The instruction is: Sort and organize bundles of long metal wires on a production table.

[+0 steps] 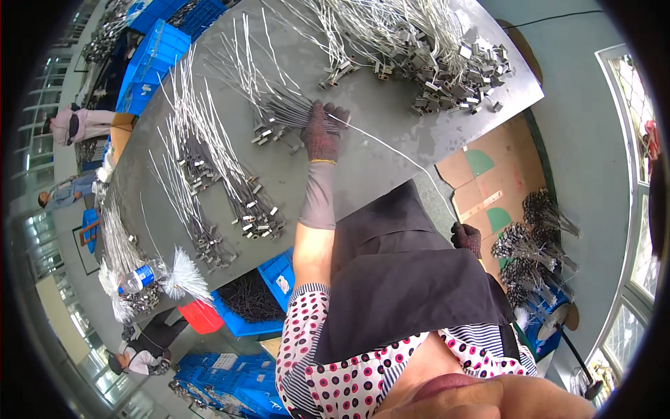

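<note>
Plastic bottle (142, 278) lies by pale wire bundles (187, 278), far left. Connector-tipped cables (244, 199) fan across grey surface (370, 173). Gloved left hand (323, 133) curls around dark strands (289, 108) mid-surface. White wire (399, 151) stretches from it, below heaped connectors (457, 73), to gloved right hand (466, 239), fingers bunched around wire, off surface, near cardboard (481, 183).

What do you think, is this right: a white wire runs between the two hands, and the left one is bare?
Not quite: the left hand wears a dark glove, as the head view shows. The white wire does run between it and the right hand.
</note>
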### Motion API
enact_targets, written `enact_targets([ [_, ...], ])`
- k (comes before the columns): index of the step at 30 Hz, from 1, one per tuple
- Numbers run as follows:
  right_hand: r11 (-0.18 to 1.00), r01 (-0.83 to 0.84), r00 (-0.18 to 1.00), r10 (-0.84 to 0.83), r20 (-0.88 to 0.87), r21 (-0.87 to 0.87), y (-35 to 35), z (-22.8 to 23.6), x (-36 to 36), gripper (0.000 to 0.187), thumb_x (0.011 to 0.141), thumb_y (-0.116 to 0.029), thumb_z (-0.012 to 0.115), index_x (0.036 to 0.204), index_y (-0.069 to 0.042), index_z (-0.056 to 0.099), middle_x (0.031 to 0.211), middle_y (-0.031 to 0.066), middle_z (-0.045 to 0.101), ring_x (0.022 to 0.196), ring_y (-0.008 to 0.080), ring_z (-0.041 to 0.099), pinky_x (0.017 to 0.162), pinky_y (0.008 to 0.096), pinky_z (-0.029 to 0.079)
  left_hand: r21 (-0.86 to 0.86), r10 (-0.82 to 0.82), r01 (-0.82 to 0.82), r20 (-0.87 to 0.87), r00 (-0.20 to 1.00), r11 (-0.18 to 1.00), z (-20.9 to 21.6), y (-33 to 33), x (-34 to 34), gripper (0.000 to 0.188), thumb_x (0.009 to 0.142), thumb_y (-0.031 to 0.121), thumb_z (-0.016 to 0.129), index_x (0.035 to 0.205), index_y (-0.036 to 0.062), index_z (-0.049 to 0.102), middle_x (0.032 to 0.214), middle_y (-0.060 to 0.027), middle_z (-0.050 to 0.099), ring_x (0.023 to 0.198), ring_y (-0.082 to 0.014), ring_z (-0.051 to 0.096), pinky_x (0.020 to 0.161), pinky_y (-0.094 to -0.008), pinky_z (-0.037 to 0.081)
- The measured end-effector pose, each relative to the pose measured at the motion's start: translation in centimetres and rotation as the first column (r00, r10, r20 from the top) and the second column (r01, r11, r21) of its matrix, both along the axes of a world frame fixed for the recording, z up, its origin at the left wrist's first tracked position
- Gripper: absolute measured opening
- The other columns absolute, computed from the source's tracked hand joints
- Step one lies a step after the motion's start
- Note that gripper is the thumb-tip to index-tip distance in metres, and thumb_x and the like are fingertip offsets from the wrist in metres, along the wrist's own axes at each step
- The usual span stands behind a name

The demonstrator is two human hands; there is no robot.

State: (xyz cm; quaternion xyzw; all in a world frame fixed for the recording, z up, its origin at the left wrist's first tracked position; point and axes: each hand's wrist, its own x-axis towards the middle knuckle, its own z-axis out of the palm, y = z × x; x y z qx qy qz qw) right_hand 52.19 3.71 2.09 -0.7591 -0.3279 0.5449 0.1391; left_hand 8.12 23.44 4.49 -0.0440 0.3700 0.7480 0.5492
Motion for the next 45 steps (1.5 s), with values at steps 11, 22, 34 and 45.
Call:
enact_targets([
  [11, 0.850, -0.468, 0.883, 0.462, 0.086, 0.242, 7.2, -1.9, -8.7, 0.038, 0.091, -0.034, 0.064, 0.081, 0.003, 0.071, 0.065, 0.0117, 0.066, 0.057, 0.0203, 0.062, 0.056, 0.0368, 0.047, 0.178, 0.067, -0.049, -0.098, 0.993, 0.983, -4.9, -2.5, -0.3, 0.021, 0.100, 0.029, 0.056, 0.089, 0.0114, 0.061, 0.083, -0.0059, 0.066, 0.076, -0.0212, 0.065, 0.071, -0.0396, 0.056],
  [22, 0.705, -0.631, 0.761, 0.643, 0.082, 0.324, 9.3, -6.9, -9.5, 0.041, 0.092, -0.034, 0.063, 0.075, 0.003, 0.068, 0.061, 0.0108, 0.064, 0.055, 0.0197, 0.059, 0.056, 0.0384, 0.045, -0.076, 0.294, -0.291, 0.024, 0.956, 0.954, 0.6, -4.2, -3.9, 0.020, 0.092, 0.020, 0.070, 0.093, 0.0006, 0.064, 0.081, -0.0124, 0.067, 0.065, -0.0273, 0.067, 0.058, -0.0456, 0.061],
  [34, 0.765, -0.611, 0.790, 0.574, 0.214, 0.203, 6.9, -5.1, -1.1, 0.044, 0.092, -0.035, 0.063, 0.069, 0.002, 0.064, 0.057, 0.0098, 0.061, 0.054, 0.0191, 0.056, 0.055, 0.0400, 0.044, -0.069, 0.094, -0.094, 0.003, 0.996, 0.993, -0.8, -5.2, -0.4, 0.019, 0.089, 0.010, 0.072, 0.102, -0.0008, 0.064, 0.088, -0.0156, 0.069, 0.075, -0.0295, 0.071, 0.066, -0.0480, 0.063],
  [45, 0.985, -0.068, 0.997, 0.063, 0.036, 0.157, 6.9, -0.9, -4.5, 0.048, 0.086, -0.044, 0.072, 0.066, -0.001, 0.064, 0.053, 0.0027, 0.055, 0.047, 0.0114, 0.050, 0.045, 0.0297, 0.036, 0.076, 0.194, -0.186, -0.117, 0.974, 0.980, 2.6, -4.4, -6.5, 0.018, 0.094, 0.022, 0.066, 0.096, 0.0039, 0.062, 0.086, -0.0093, 0.067, 0.076, -0.0267, 0.067, 0.075, -0.0470, 0.059],
])
